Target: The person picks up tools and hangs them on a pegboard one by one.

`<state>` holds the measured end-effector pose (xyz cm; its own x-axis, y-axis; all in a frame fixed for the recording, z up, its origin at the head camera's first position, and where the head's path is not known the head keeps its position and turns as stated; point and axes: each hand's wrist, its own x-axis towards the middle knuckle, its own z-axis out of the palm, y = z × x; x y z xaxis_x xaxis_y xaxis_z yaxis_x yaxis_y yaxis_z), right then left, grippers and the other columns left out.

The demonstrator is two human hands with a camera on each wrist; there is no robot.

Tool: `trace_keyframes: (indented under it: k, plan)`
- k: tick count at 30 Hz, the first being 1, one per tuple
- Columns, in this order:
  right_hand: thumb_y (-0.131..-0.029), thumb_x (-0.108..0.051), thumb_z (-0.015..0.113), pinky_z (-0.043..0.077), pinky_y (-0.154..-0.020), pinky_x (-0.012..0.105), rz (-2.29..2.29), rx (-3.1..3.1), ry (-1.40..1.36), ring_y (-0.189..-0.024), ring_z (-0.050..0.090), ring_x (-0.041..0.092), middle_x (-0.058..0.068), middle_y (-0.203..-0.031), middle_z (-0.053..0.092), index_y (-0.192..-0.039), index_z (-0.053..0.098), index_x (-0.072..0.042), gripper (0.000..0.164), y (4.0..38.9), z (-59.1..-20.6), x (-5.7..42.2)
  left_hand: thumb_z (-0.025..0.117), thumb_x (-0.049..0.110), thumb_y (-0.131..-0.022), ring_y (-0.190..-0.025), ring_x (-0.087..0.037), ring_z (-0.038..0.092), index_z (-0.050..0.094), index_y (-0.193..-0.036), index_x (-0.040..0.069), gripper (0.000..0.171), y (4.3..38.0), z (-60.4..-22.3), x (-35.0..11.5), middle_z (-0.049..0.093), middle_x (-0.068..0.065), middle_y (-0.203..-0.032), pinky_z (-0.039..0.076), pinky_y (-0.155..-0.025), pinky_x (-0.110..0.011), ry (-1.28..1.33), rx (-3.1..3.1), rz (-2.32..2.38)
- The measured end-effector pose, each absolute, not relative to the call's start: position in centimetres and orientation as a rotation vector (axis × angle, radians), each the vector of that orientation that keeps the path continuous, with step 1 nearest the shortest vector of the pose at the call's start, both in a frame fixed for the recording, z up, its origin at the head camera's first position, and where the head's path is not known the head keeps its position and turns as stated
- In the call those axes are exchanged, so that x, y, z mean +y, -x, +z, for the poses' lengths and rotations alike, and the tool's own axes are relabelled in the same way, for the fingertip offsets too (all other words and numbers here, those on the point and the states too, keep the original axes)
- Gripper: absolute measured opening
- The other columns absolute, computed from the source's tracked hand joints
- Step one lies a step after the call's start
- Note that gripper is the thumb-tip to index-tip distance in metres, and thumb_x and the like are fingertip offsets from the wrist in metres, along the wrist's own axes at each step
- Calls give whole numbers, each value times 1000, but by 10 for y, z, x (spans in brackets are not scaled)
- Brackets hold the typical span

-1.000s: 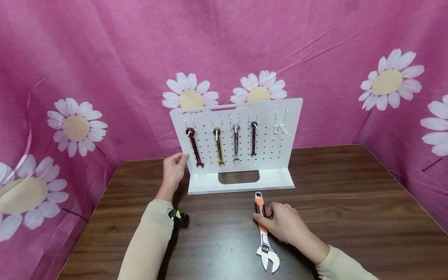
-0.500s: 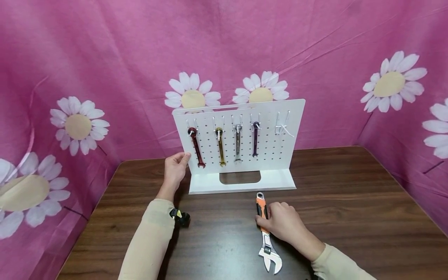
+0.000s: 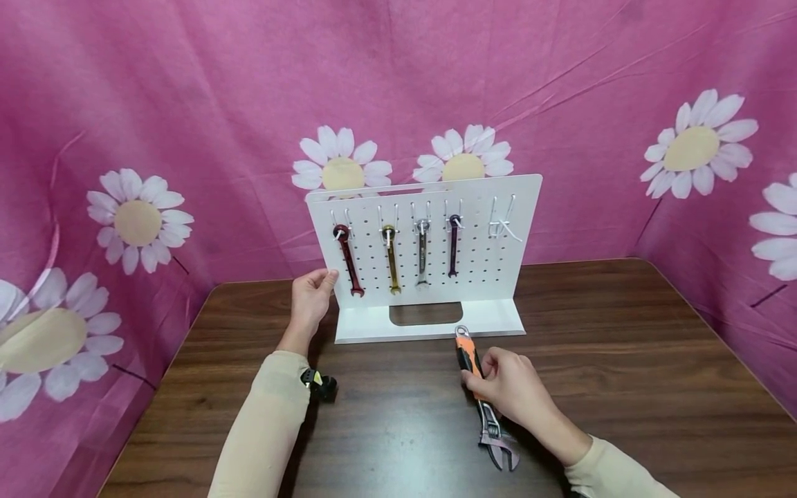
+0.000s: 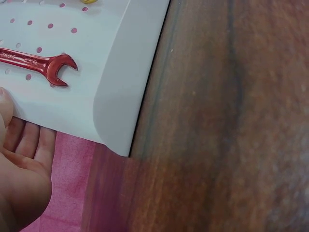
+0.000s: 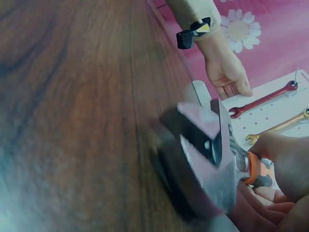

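My left hand [image 3: 309, 302] pinches the left edge of a white pegboard stand [image 3: 429, 296], thumb in front and fingers behind, as the left wrist view shows. In my right hand [image 3: 521, 389] is an adjustable wrench [image 3: 468, 354] with an orange and black handle, gripped by that handle. Its ring end points toward the board's base; its metal head [image 5: 207, 159] points back toward me, blurred in the right wrist view. On the board's hooks hang a red wrench [image 3: 349, 261], a gold wrench [image 3: 391, 261], a silver wrench [image 3: 422, 254] and a purple wrench [image 3: 453, 247].
A bare white hook [image 3: 501, 227] sits at the board's upper right. The stand rests on a dark wooden table [image 3: 623, 360]. Behind it hangs a pink cloth [image 3: 398, 62] printed with white daisies [image 3: 341, 173]. A small black device [image 3: 320, 384] is on my left wrist.
My right hand has lifted and turned the adjustable wrench; its ring end has moved toward the board and its head now tilts. My left hand stays on the board's edge.
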<state>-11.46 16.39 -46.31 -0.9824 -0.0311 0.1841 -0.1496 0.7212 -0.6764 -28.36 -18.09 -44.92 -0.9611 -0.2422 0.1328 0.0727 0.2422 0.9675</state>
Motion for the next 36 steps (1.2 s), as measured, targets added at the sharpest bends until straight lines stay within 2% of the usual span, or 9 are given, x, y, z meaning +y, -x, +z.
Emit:
trace_keyframes:
  k: [7,16,25,30,36]
  plan:
    - [-87,-25,89,43,-57,22,1276,-2822,2,-59,53,7,-5,-67,60,-85,69,-10,26,113,-448,166,72,16,-106,-74,-5,65,78,-117,-8,27,282,-448,-180,76,-7,-85,55,-69,-14,-176,-2266,-1791]
    - [-90,-22,88,46,-61,21,1350,-2771,84,-58,63,5,-5,-67,72,-91,74,-6,21,116,-438,174,73,15,-105,-72,-4,64,77,-116,-10,27,283,-449,-180,74,1,-79,55,-69,-13,-157,-2239,-1808]
    - [-92,-20,88,57,-59,20,1580,-2603,161,-62,75,7,10,-82,81,-113,73,7,38,121,-418,185,72,15,-105,-72,-3,64,77,-116,-9,27,283,-449,-180,72,5,-77,56,-70,-15,-154,-2243,-1813]
    - [-92,-16,87,58,-58,19,1596,-2501,151,-62,73,0,13,-86,82,-115,72,10,38,126,-407,189,72,15,-105,-72,-2,63,77,-117,-9,27,282,-449,-181,72,5,-78,55,-70,-14,-157,-2251,-1806]
    - [-92,-18,88,56,-58,17,1537,-2441,156,-62,70,-5,12,-88,82,-117,74,7,37,129,-401,191,72,15,-105,-72,0,64,77,-117,-10,27,282,-449,-180,72,8,-77,59,-73,-18,-155,-2244,-1811]
